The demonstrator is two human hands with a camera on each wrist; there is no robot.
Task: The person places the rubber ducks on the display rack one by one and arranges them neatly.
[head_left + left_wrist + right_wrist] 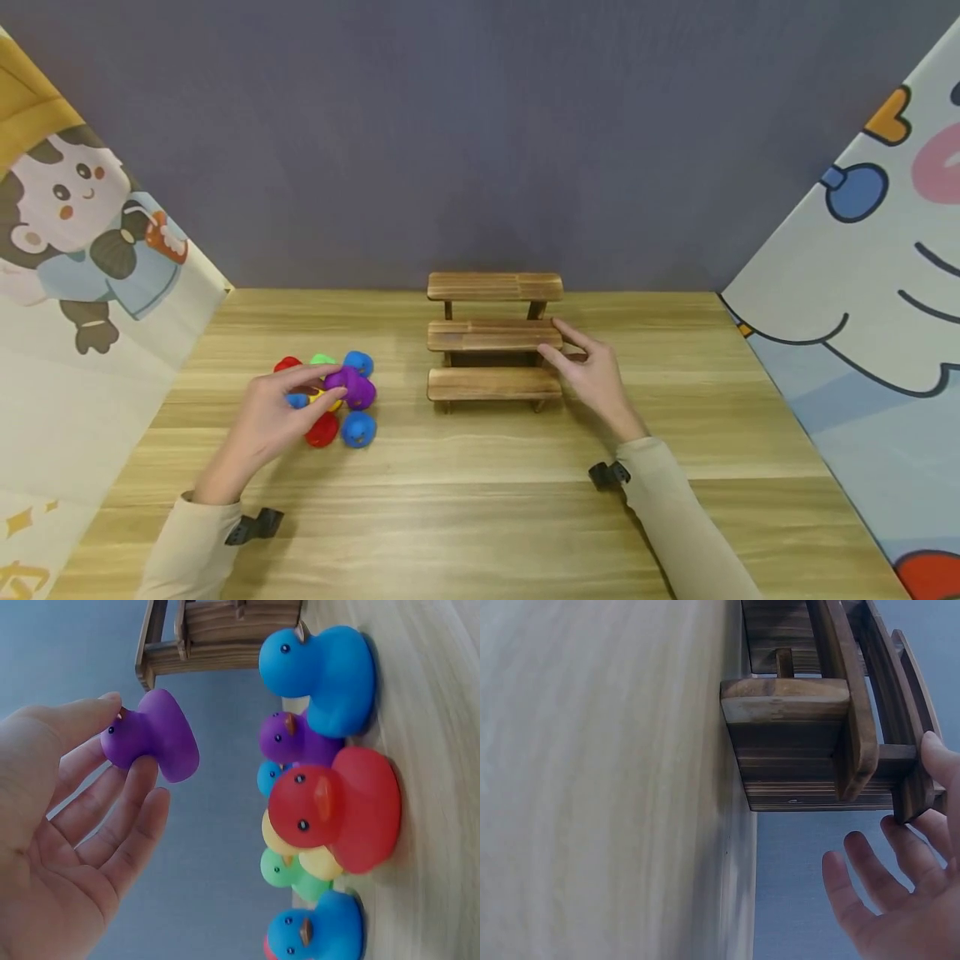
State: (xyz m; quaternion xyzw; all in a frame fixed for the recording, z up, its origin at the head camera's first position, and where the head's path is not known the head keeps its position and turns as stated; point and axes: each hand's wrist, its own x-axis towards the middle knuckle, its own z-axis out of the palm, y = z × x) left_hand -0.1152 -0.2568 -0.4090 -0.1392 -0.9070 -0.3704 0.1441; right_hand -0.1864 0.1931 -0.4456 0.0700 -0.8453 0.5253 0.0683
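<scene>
My left hand [272, 414] pinches a small purple rubber duck [161, 739] between thumb and fingers, raised over a cluster of ducks on the table. In the left wrist view, that cluster holds a large-looking red duck [352, 806], a blue duck [337, 679], another purple duck [304, 742], a green duck [300, 883] and a yellow duck [321, 862]. At the table's middle stands a three-tier wooden step rack [495, 383]. With thumb and fingertips, my right hand [598, 379] grips the right end of its middle tier.
The wood-grain table [465, 500] meets a grey back wall [480, 150] just behind the rack. Cartoon-printed panels flank both sides, a left panel [45, 367] and a right panel [847, 275]. Small black cameras sit at both wrists.
</scene>
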